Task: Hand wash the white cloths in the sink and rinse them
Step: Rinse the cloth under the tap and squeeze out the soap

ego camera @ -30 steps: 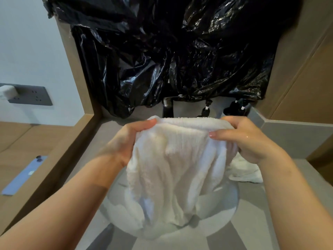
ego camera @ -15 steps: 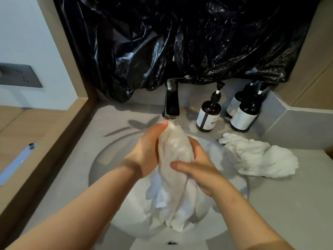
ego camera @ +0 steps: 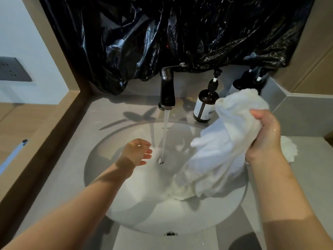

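Your left hand [ego camera: 136, 152] hovers empty, fingers loose, beside the stream [ego camera: 164, 141]. Your right hand [ego camera: 266, 135] clutches the white cloth [ego camera: 221, 147], its limp, sodden tail draping into the right side of the sink [ego camera: 162, 213]. Bring the bunch under the tap [ego camera: 167, 92] and knead with both hands, turning thick folds outward.

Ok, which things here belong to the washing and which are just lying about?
Job: cloth in right hand, second cloth on counter, tap, running water, sink.
Lying about: pump bottles, black plastic sheet, wall socket.
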Demonstrator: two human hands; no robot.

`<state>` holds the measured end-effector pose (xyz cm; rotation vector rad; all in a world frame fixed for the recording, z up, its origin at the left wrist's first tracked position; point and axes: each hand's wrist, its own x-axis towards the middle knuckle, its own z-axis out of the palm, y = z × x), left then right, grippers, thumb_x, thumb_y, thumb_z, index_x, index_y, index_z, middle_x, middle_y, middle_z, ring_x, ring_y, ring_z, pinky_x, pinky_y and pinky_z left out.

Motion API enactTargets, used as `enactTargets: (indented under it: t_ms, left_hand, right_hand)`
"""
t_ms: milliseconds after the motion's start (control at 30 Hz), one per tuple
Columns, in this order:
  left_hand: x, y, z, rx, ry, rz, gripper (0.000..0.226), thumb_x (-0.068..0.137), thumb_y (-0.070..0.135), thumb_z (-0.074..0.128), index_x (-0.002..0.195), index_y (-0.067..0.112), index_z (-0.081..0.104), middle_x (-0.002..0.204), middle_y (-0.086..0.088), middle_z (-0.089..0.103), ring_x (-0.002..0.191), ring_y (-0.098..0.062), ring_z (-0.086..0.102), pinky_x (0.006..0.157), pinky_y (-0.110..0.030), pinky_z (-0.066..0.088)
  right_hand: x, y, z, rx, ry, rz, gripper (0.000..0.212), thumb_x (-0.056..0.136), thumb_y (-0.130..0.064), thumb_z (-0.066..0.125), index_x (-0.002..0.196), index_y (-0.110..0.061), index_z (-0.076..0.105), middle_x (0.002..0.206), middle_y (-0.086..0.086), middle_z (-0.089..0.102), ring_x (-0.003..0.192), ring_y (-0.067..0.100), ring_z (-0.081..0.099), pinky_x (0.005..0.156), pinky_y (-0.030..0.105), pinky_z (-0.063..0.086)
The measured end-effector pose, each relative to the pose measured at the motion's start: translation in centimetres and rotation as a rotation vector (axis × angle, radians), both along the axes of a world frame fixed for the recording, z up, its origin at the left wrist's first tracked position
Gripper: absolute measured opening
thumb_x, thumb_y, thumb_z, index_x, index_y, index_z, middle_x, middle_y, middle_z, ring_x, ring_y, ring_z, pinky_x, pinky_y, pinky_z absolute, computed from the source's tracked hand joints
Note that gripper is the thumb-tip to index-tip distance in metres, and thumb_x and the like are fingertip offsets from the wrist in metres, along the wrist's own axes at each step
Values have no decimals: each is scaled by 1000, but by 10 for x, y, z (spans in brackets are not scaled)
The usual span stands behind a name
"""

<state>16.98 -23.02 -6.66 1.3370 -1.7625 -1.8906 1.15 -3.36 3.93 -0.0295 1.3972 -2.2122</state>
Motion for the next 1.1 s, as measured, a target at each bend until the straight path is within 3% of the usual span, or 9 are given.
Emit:
enactTargets:
  t_ms: [167,300,467,567,667,800,933,1000,1100]
  left_hand:
    - [-5,-3,-17,-10,-134,-2,23,94,5,46,76,12,58,86,-13,60,66,-19,56,61,-26,43]
    - [-22,1,-20,438,28,110,26,100,5,33,102,-7,57,103,-18,57,90,-31,59,87,-39,48]
    - [-59,0,-12,611,170,212,28,102,6,32,87,-6,53,92,-19,58,86,-30,59,103,-43,41]
    - [-69,-2,-12,589,188,190,27,100,5,38,81,-4,55,83,-15,58,76,-23,60,96,-41,46]
    - [-72,-2,-16,565,196,96,16,98,8,46,93,-2,59,93,-17,63,83,-24,63,88,-39,47]
    - [-64,-2,-32,506,92,-129,45,95,49,43,118,15,61,123,-7,63,112,-28,57,99,-48,42]
    - [-48,-2,-50,748,109,-231,82,81,81,25,124,19,58,128,-13,58,121,-38,50,103,-63,31]
    - [-45,-2,-49,811,265,-108,84,82,79,31,131,15,54,137,-17,52,114,-34,57,98,-56,40]
    - [-43,-9,-36,730,259,36,56,87,68,41,103,21,65,109,-8,66,74,-19,68,73,-37,52]
  right_hand:
    - [-6,-1,13,12,5,-66,18,86,-20,49,82,-15,66,63,-3,69,56,11,67,50,15,48]
    - [-8,-4,2,102,-15,-84,12,83,-23,57,86,-17,67,79,-3,70,76,16,68,63,21,51]
    - [-11,-7,-16,168,-21,-60,47,71,-27,63,116,-12,64,103,6,69,94,25,68,74,30,55]
    - [-14,-14,-31,171,-29,-65,77,50,-30,72,123,-9,58,113,12,67,98,27,68,77,34,56]
    - [-10,-33,-49,178,-7,-50,68,55,-27,71,118,-4,56,99,11,64,82,22,66,64,27,53]
    - [2,-71,-86,331,-145,-34,68,56,-39,75,116,-13,58,102,8,64,82,21,65,59,26,47]
    - [12,-108,-110,329,-244,93,55,72,-38,75,117,-15,53,108,11,64,88,25,66,66,33,51]
    - [16,-123,-114,342,-238,110,52,73,-46,74,112,-21,50,106,11,65,93,27,66,82,42,54]
    - [16,-137,-128,438,-168,246,102,43,-87,65,122,-24,55,111,7,69,98,26,68,95,46,49]
